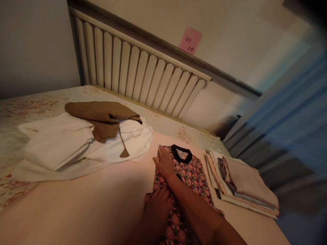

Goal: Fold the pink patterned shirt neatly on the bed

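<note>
The left hand [158, 204] lies flat, grip released, on the flowery shirt [194, 170] on the bed [102, 204]. Just past it, the right hand [165, 164] presses flat too, holding nothing. It looks like smoothing a fold. Next, an edge needs pinching. Folded clothes [242, 183] sit right of the hands.

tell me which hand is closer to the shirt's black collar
Right. The right hand lies flat just beside the black collar; the left hand rests lower on the floral shirt, farther away.
</note>
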A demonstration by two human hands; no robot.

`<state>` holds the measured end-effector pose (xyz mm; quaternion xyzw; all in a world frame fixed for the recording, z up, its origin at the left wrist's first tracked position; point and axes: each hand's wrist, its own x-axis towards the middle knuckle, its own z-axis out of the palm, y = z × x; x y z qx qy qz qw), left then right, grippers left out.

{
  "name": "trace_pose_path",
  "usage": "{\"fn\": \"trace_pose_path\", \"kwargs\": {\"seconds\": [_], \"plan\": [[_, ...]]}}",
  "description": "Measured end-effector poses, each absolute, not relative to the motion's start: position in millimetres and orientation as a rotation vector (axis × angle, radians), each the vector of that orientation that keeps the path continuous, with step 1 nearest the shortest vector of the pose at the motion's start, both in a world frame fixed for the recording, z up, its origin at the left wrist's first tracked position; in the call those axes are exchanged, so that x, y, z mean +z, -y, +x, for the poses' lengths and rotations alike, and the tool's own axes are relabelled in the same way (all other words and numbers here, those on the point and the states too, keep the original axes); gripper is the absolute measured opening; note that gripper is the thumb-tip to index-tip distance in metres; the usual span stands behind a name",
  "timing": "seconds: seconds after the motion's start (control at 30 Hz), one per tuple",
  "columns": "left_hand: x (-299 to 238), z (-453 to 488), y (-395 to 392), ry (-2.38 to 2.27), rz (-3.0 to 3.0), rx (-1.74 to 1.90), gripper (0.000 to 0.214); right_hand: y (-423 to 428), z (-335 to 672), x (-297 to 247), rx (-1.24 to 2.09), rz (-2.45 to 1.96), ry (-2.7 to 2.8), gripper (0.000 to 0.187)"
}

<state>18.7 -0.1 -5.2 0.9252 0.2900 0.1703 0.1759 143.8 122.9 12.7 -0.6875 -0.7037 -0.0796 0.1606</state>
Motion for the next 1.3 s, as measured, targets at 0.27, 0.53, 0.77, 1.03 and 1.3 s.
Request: {"fn": "trace_pose_path", "kwargs": {"seconds": [0.27,0.53,0.77,1.03,1.3], "plan": [[7.4,14.3,2.4,-0.838,2.592,0.497,0.033,-123.7,143.5,9.7,-0.246,-1.982,1.973,0.061],[7.8,13.5,2.3,-0.821,2.605,0.443,0.039,-124.5,143.7,10.7,-0.253,-1.984,1.971,0.06],[4.3,13.2,2.3,-0.817,2.624,0.47,0.04,-123.3,143.0,11.9,-0.237,-1.987,1.961,0.059],[7.0,13.4,1.4,-0.821,2.609,0.457,0.038,-123.0,142.8,12.9,-0.245,-1.977,1.963,0.059],[19.7,9.9,3.3,-0.839,2.574,0.445,0.033,-123.2,143.3,12.1,-0.265,-1.959,1.97,0.058]]}}
